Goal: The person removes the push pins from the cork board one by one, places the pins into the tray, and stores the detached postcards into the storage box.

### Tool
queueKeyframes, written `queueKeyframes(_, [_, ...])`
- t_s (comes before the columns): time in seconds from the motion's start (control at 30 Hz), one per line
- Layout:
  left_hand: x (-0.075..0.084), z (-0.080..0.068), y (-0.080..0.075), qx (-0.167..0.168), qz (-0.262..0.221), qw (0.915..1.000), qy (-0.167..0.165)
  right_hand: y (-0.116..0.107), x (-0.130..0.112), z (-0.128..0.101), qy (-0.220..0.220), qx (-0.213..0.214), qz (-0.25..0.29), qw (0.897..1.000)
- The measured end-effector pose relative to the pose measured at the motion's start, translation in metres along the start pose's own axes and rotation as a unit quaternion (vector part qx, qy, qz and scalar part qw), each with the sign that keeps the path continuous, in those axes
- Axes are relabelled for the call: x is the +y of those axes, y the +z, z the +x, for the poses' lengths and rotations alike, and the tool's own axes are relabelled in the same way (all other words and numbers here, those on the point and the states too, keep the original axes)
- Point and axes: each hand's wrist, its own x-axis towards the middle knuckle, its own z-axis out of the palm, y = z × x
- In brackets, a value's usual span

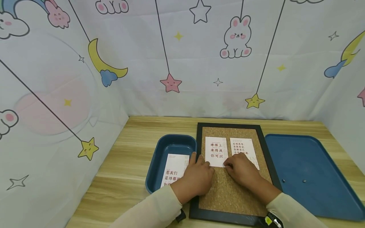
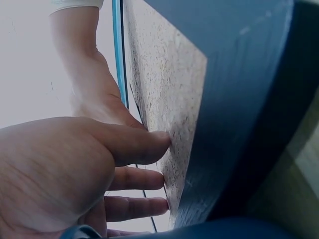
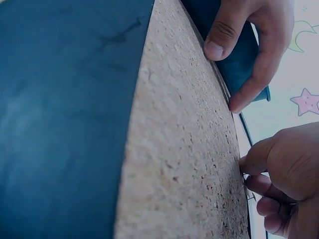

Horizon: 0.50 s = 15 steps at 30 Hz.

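Note:
Over a black-framed corkboard (image 1: 231, 193), my left hand (image 1: 199, 179) lies with its fingers extended along the left side of a white printed card (image 1: 216, 147). In the left wrist view, the left thumb (image 2: 144, 144) touches the cork. My right hand (image 1: 243, 169) is at this card's lower right corner, its fingers curled. Seen from the right wrist, thumb and forefinger of the right hand (image 3: 284, 174) pinch a tiny thumbtack against the board, mostly hidden by the fingertips. A second printed card (image 1: 246, 148) lies to the right, partly covered by the right hand.
A blue bin (image 1: 152, 167) left of the board holds another printed card (image 1: 174, 167), partly behind the left hand. On the right, a flat blue tray (image 1: 313, 158) carries two small tacks (image 1: 304, 181). Patterned curtains (image 1: 199, 104) enclose the wooden table (image 1: 122, 171).

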Motion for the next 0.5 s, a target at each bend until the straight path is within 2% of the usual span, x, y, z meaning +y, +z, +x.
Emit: queueKeyframes(0.5, [-0.0001,0.0001,-0.0017,-0.007,-0.008,0.9999,-0.004,-0.0016,-0.0014,0.0035,0.035,-0.026,0.028,0.999])
